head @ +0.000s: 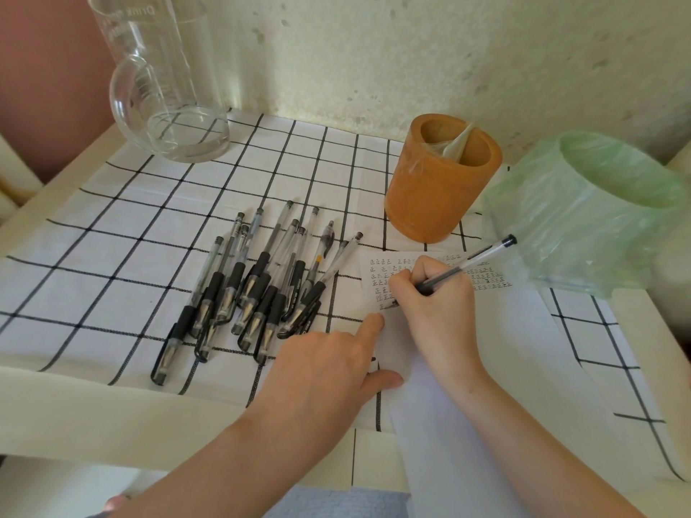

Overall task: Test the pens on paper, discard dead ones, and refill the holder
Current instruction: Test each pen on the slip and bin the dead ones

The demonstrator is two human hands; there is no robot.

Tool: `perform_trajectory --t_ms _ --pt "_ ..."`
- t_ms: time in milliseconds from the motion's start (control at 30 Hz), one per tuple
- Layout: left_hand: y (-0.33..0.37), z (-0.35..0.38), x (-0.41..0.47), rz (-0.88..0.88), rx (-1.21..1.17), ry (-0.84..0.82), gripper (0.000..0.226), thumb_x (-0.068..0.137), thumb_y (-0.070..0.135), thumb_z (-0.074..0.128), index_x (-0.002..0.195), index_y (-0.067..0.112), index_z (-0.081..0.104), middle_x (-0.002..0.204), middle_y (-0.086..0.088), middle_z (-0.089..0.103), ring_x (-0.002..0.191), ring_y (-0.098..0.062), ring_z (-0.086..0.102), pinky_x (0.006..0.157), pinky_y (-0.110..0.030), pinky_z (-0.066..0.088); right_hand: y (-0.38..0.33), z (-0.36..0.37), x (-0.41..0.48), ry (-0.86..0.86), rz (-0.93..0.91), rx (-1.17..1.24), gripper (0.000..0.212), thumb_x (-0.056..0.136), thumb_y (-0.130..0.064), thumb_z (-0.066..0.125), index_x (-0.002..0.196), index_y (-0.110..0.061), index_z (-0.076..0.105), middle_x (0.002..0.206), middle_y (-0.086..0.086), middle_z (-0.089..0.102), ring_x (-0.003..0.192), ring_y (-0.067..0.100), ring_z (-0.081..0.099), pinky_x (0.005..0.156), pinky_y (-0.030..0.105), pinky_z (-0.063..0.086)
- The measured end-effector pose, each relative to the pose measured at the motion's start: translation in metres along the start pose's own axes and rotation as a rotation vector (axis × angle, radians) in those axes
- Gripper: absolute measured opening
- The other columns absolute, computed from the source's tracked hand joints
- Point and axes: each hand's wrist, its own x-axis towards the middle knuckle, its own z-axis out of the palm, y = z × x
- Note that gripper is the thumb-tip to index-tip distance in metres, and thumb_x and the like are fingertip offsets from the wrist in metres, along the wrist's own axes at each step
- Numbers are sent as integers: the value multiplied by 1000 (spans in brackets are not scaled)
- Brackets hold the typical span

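Observation:
My right hand [433, 297] grips a clear pen with a black cap end [482, 254], its tip down on the white paper [467, 368] among rows of small written marks [379, 272]. My left hand [329, 364] rests on the paper's left edge, forefinger and thumb straight and pressing it flat. A pile of several black-grip pens [254, 289] lies on the checked cloth, left of the paper. The orange holder [441, 181] stands upright behind the paper with no pens in it, only a bit of clear wrapping.
A bin lined with a green plastic bag [587, 211] stands at the right, close to the pen's back end. A large clear glass jug [164, 80] stands at the back left. The white cloth with black grid lines [149, 226] covers the small table against the wall.

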Motion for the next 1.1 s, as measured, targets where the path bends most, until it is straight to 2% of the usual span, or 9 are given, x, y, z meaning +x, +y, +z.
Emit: perform_trajectory --t_ms 267,467,567,633,800,900,967,1033,1100 --pt "0 -1 1 5 20 -14 59 89 61 27 138 29 17 79 7 54 68 -14 48 48 -18 21 1 0 1 -5 6 -3 46 79 2 59 51 -18 28 43 -8 26 46 6 24 46 15 23" --pt "1 -3 0 5 30 -52 60 89 61 26 139 29 17 85 7 59 71 -14 52 47 -18 21 -4 -4 4 -76 41 -47 44 81 1 59 51 -17 32 40 -10 32 43 4 28 45 14 25" --pt "3 -5 1 -7 31 -57 60 89 61 27 138 29 17 87 5 61 79 -16 60 48 -21 24 -7 -14 6 -47 185 169 38 86 -1 59 53 -12 42 40 -11 36 41 4 31 45 16 28" --pt "2 -5 1 -8 17 -44 60 89 61 27 139 29 17 85 6 61 78 -15 60 48 -21 26 -8 -27 6 23 267 356 35 90 -10 60 58 -9 47 41 -5 38 39 9 32 42 18 27" --pt "2 -6 0 -10 -31 -18 61 89 62 26 139 29 15 68 9 41 73 -13 56 47 -18 23 -16 -39 -3 1 414 446 39 73 -45 63 68 -7 53 43 -1 43 40 11 37 40 19 27" --pt "1 -9 -3 -3 -212 147 58 87 62 22 136 31 16 62 9 40 59 -7 45 50 -20 33 -21 -37 -1 -46 529 583 35 83 -42 56 70 -10 60 45 0 46 39 11 39 39 19 25" --pt "2 -18 -6 -22 -523 222 46 89 46 24 132 29 22 65 6 46 55 -10 43 54 -25 38 -25 -37 0 -71 517 613 26 88 -31 56 73 -10 57 46 -1 46 40 11 38 38 17 25" --pt "-1 -24 -4 -53 -742 214 39 93 27 27 131 28 24 74 9 48 65 -9 47 62 -22 40 -28 -40 -1 -86 481 633 21 85 -25 61 72 -11 51 48 1 48 42 12 39 37 17 27" --pt "-7 -25 -1 -97 -824 228 43 95 23 31 136 34 20 86 14 50 80 -1 48 71 -10 38 -30 -44 -3 -104 461 610 25 79 -28 66 68 -12 49 47 1 47 41 13 37 36 17 26"
